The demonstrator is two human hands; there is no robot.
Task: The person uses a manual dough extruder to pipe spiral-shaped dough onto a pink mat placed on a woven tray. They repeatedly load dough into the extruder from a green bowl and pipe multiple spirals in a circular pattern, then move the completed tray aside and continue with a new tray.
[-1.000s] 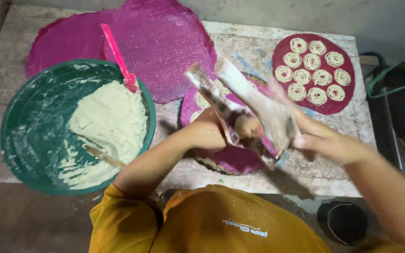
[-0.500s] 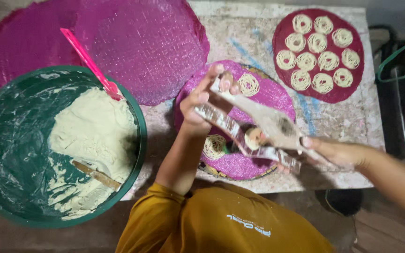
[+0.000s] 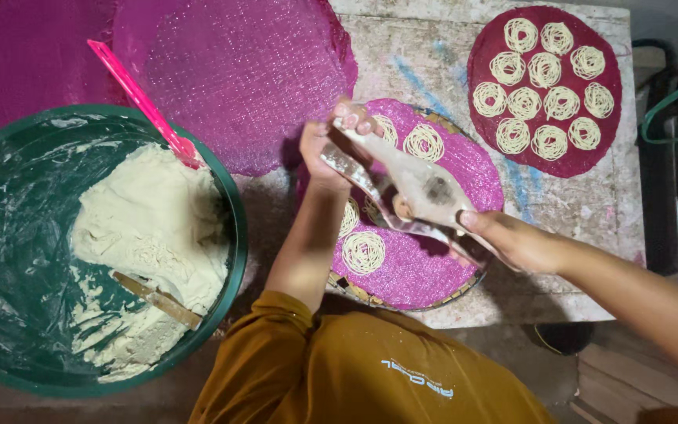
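While both hands grip the noodle press (image 3: 413, 188), it hangs over the near pink round mat (image 3: 433, 259), where dough coils lie.
Left hand (image 3: 331, 145) is clenched on the far handle ends, elbow bent; right hand (image 3: 512, 239) wraps the near end, forearm level. Held crosswise above the mat, strands fall onto it. Green dough basin (image 3: 229, 235) sits just left.

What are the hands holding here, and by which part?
Both hold one dough press over the pink mat: the left hand grips its far handle ends, the right hand its near handle ends.
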